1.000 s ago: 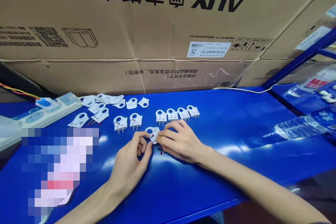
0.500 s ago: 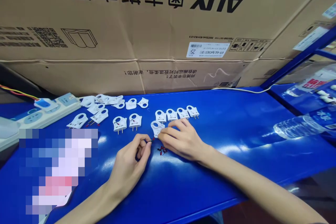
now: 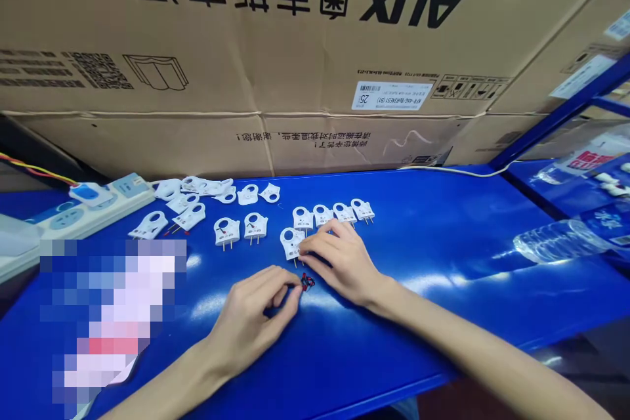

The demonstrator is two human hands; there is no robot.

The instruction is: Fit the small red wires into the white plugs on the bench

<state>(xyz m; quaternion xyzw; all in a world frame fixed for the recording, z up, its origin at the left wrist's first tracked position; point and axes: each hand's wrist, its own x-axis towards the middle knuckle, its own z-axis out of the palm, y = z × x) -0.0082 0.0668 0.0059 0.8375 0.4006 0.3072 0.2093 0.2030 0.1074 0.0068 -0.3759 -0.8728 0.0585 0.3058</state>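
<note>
Thumb and fingers of my right hand point(image 3: 344, 259) close on the right edge of a white two-pin plug with a ring-shaped top point(image 3: 291, 243), its pins pointing towards me. My left hand point(image 3: 266, 305) is pinched at the left side of a small pile of red-and-black pieces point(image 3: 308, 282), which look like short wires with red ends. Its fingertips touch one of these pieces. Behind my right hand stands a row of several similar white plugs point(image 3: 323, 215). Two more plugs point(image 3: 254, 226) sit to the left of the held one.
Several loose white plug parts point(image 3: 194, 187) lie at the back left, beside a power strip point(image 3: 98, 210). A blurred-out patch point(image 3: 118, 315) covers something at the left. A plastic bottle point(image 3: 561, 239) lies at right. A large cardboard box point(image 3: 295, 92) backs the blue table point(image 3: 443, 315).
My left hand has moved right and towards me, from beside the plug to the red-and-black pile. The held plug now faces more upright, with its pins showing.
</note>
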